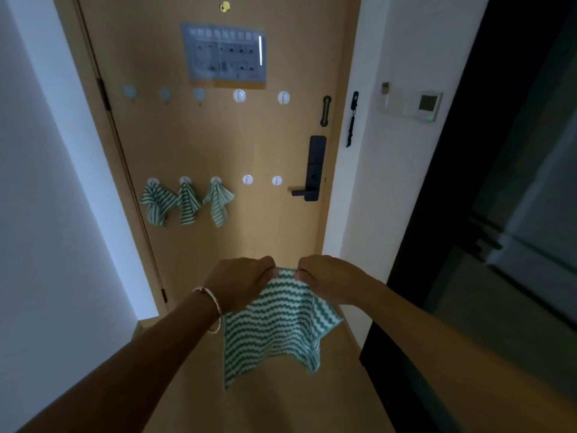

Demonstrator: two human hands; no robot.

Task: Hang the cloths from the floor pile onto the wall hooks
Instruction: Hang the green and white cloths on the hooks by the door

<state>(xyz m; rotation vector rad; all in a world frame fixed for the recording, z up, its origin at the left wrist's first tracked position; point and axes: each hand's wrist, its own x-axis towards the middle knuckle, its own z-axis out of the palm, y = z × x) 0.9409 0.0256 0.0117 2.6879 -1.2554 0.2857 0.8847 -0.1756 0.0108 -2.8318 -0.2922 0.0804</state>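
Note:
A green-and-white striped cloth [274, 326] hangs in front of me, held by its top edge. My left hand [240, 281] pinches that edge on the left and my right hand [324, 278] pinches it on the right, close together. On the wooden door [265, 145], three matching cloths [184, 201] hang from the three left hooks of the lower row. Two bare white hooks, one [247, 179] and another [276, 180], sit to their right. An upper row of white hooks [239, 95] holds nothing. The floor pile is out of view.
A black door lock with a lever handle [312, 170] sits right of the lower hooks. A printed sheet [224, 54] is stuck high on the door. White walls flank the door; a wall panel [429, 106] and a dark doorway [468, 182] lie to the right.

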